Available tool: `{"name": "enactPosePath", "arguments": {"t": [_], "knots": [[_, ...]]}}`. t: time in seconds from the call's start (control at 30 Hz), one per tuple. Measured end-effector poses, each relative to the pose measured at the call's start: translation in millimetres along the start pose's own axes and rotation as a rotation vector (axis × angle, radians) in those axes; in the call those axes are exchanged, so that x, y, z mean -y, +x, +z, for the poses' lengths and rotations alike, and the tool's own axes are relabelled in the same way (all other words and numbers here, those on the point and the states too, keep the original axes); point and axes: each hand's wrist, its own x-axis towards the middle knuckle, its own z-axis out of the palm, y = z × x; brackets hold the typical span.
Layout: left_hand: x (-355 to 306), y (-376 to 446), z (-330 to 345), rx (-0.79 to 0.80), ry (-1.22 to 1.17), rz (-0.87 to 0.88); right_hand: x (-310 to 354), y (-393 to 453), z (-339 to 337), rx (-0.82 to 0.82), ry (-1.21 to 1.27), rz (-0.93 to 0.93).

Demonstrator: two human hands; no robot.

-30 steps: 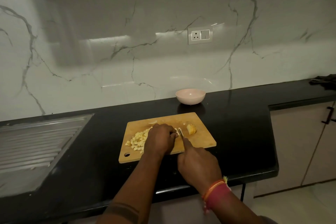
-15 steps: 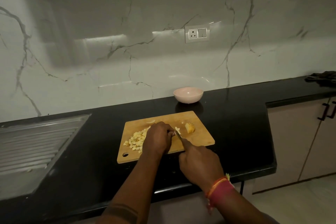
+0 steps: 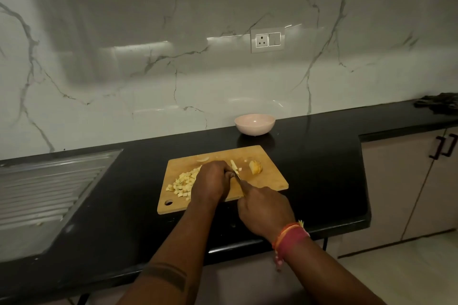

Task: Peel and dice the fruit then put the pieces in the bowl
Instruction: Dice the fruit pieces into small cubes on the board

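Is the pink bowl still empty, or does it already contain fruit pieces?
Empty. The bowl shows only its bare pink inside; the diced pieces lie on the cutting board.

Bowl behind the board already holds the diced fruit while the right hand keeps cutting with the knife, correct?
Not quite. The head view shows the bowl empty; the diced fruit lies piled on the board, left of the left hand. The right hand does hold the knife.
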Motion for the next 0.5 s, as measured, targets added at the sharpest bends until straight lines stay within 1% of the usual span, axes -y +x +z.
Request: {"name": "enactPosePath", "arguments": {"t": [0.13,0.27,0.33,0.43,0.5], "knots": [[-1,-3,-1,0.004,0.003,-0.002,0,-10,-3,-0.055,0.034,0.015],[-4,-4,-2,0.013,-0.036,-0.012,-1,-5,-7,-0.042,0.106,0.072],[-8,-2,-4,0.071,-0.018,-0.019,-1,-3,-8,-0.029,0.107,0.084],[-15,6,-5,0.186,0.099,0.006,3,-5,-8,-0.034,0.077,0.057],[-18,8,-4,0.226,0.152,0.037,2,-5,-9,-0.030,0.069,0.052]]}}
